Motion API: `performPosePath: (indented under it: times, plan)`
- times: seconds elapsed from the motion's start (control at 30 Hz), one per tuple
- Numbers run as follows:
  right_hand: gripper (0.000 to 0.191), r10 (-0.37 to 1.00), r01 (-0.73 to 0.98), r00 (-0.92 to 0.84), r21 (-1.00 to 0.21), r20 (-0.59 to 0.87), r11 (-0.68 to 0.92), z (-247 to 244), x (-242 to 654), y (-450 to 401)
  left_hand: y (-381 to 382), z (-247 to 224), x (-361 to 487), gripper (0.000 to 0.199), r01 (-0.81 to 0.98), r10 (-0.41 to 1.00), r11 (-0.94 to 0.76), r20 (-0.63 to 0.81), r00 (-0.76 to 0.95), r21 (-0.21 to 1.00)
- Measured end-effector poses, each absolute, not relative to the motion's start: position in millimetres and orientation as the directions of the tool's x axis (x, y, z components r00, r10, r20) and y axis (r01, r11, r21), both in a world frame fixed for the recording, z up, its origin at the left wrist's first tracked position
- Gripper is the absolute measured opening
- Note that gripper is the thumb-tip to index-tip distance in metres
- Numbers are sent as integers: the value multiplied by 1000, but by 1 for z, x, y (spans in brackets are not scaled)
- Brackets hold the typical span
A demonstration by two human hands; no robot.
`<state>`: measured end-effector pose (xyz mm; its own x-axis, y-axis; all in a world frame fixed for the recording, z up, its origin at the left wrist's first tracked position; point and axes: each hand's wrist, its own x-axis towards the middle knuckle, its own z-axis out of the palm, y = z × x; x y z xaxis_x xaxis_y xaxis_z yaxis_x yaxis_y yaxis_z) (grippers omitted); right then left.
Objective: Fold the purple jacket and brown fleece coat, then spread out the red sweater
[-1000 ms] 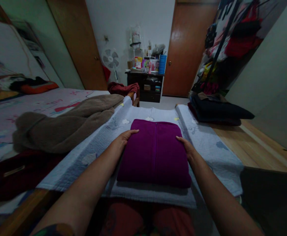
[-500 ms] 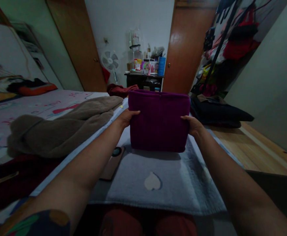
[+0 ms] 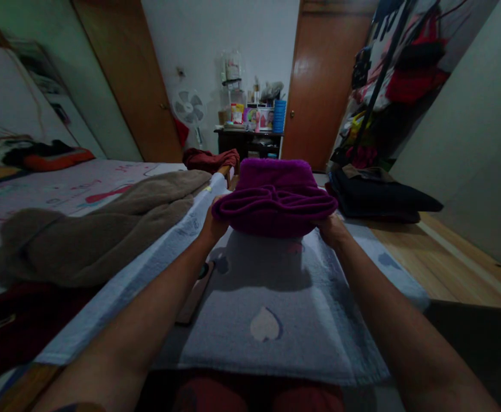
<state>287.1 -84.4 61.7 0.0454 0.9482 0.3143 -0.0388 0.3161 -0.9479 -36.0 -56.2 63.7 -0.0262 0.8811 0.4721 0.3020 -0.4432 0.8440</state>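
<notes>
A thick bundle of folded purple fleece cloth (image 3: 273, 212) is held up in front of me, above the grey-blue blanket (image 3: 293, 320) with heart shapes. Its layered fold edges face me, and a fluffy upper side shows behind them. My left hand (image 3: 216, 222) grips the bundle's left end, and my right hand (image 3: 332, 229) grips its right end. Most of the fingers are hidden beneath the cloth. Below my left forearm a phone (image 3: 193, 300) lies on the blanket, partly covered from view.
To the left, a brown plush garment (image 3: 99, 229) lies on the bed beside a dark red cloth (image 3: 31, 320). Dark folded clothes (image 3: 383, 194) sit at the right on a wooden surface (image 3: 439, 263). A fan (image 3: 189, 109) and a cluttered black table (image 3: 250, 140) stand at the back.
The purple bundle has tipped from upright, with its broad face toward me, to lying nearly flat with the fold edges showing. Both hands have shifted slightly lower and stay on its sides.
</notes>
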Motion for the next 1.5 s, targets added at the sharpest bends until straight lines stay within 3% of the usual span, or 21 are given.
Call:
performPosePath:
  times: [0.13,0.37,0.67,0.8,0.9,1.0,1.13,1.3,1.5]
  plan:
    - [57,965,-89,56,-961,256,261,40,282,-128,-102,34,-50,31,480,853,-479,519,58,735]
    - [66,991,-110,11,-985,134,134,6,280,-194,-160,-2,-58,41,385,942,-317,334,23,867]
    - [62,997,-56,-58,-997,-52,-55,-28,295,-244,-203,-25,-85,37,502,956,-289,216,200,815]
    - [52,976,81,-40,-974,-215,-211,-28,315,-251,-208,-18,-97,38,579,938,-304,131,321,757]
    - [38,991,304,64,-943,-121,-135,-17,320,-247,-208,-7,-90,39,558,968,-183,49,246,809]
    - [34,986,539,106,-841,129,53,-1,305,-241,-206,-3,-72,55,507,990,-62,-13,143,860]
    - [50,938,720,-86,-630,335,291,6,264,-241,-204,-12,-50,73,477,996,-35,-9,89,878]
    - [53,933,873,-302,-336,194,353,-8,236,-253,-205,-20,-42,85,468,993,-98,52,110,878]
    - [58,934,912,-346,-202,88,357,-20,243,-259,-204,-22,-48,57,450,976,-161,74,204,878]
